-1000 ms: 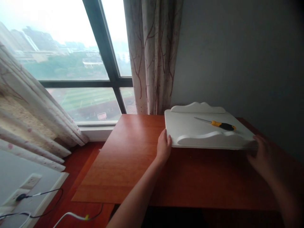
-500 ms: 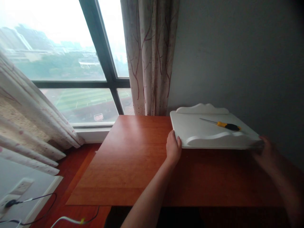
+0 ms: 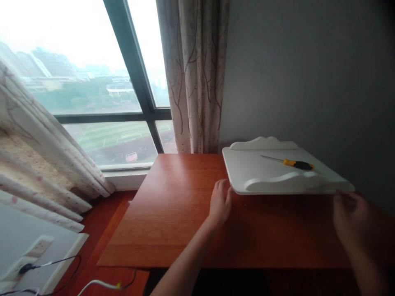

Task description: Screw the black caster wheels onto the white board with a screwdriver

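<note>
Left hand [image 3: 220, 203] eased back, fingers [image 3: 220, 186] loosely open beside white tray [image 3: 245, 168], right fingers [image 3: 354, 196] at its near-right corner, grip unclear

The window [image 3: 98, 92] glares white and casts a sheen on the table [image 3: 173, 193]. The wall [image 3: 302, 74] is dim, my right hand [image 3: 352, 213] blurred.

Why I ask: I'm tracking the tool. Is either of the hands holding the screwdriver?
No, the screwdriver lies on the white board, while the left hand and right hand are at its near corners.
</note>
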### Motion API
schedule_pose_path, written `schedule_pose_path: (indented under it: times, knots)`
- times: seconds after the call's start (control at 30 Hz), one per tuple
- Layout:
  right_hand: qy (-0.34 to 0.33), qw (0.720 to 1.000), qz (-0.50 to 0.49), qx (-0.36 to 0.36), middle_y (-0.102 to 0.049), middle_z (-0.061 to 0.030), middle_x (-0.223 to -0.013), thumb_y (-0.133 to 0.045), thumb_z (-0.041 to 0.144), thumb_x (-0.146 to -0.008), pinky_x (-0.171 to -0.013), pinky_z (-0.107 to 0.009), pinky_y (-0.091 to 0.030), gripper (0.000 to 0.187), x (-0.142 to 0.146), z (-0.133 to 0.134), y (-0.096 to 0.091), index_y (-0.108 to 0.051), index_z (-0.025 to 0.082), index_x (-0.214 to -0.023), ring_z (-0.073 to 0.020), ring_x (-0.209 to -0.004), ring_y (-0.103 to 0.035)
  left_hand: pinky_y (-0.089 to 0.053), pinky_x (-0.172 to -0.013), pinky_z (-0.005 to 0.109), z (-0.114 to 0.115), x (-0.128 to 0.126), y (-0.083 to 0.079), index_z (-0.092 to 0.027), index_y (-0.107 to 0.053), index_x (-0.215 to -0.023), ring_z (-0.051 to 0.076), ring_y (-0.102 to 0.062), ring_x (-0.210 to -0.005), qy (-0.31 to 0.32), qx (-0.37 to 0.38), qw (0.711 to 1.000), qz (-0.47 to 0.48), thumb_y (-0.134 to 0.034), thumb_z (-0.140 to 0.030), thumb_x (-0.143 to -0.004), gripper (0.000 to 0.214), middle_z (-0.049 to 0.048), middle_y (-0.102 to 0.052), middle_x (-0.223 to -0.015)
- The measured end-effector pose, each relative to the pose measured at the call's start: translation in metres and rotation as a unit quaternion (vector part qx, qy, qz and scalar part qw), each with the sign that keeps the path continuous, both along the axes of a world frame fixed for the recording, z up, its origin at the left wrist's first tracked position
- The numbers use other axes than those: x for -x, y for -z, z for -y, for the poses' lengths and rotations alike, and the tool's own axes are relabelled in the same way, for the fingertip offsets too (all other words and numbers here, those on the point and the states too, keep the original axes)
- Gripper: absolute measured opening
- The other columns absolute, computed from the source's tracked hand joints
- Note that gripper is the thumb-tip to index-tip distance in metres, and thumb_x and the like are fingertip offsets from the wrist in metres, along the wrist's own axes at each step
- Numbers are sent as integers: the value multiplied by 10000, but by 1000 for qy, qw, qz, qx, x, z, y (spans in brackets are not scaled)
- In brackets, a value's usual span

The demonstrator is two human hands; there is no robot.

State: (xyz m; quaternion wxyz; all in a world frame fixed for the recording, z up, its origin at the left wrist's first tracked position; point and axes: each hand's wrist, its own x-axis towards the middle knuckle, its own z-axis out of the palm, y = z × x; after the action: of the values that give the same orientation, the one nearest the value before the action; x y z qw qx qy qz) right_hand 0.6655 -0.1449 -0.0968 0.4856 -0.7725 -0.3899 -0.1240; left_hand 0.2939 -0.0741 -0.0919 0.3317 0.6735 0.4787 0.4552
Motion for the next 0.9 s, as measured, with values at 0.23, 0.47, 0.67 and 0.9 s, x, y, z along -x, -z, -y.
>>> schedule_pose_path:
  times: [0.23, 0.47, 0.67, 0.9]
  knots:
    - [-338, 924, -135, 113, -603, -34, -658, -463, 535, -945, -629, -298, -441, 430, 158, 43, 11, -571, 221, -672, -187, -646, -586, -407, -633, 243, 59, 41, -3, -186, -569, -716, 139, -566, -655, 79, 37, 996, -14, -440, -304, -994, 328, 8, -614, -694]
    - [-497, 855, -83, 120, -471, 23, -586, -411, 349, -987, -553, -257, -311, 391, 264, 36, 12, -411, 215, -620, -120, -552, -472, -306, -574, 251, 79, 50, 13, -188, -441, -636, 121, -435, -589, 69, 52, 996, -29, -459, -280, -948, 326, -20, -485, -606]
    - [-492, 849, -142, 127, -479, 24, -595, -407, 360, -980, -559, -249, -314, 377, 280, 31, 32, -415, 214, -633, -121, -568, -463, -296, -597, 261, 81, 49, 17, -194, -410, -657, 127, -435, -611, 62, 44, 996, -47, -464, -270, -946, 303, -18, -489, -634]
    - [-492, 847, -154, 133, -474, 26, -601, -411, 382, -984, -565, -253, -306, 389, 276, 31, 33, -416, 212, -633, -122, -578, -449, -305, -599, 261, 83, 48, 15, -197, -410, -661, 127, -448, -607, 59, 29, 996, -60, -471, -226, -940, 288, -18, -497, -642]
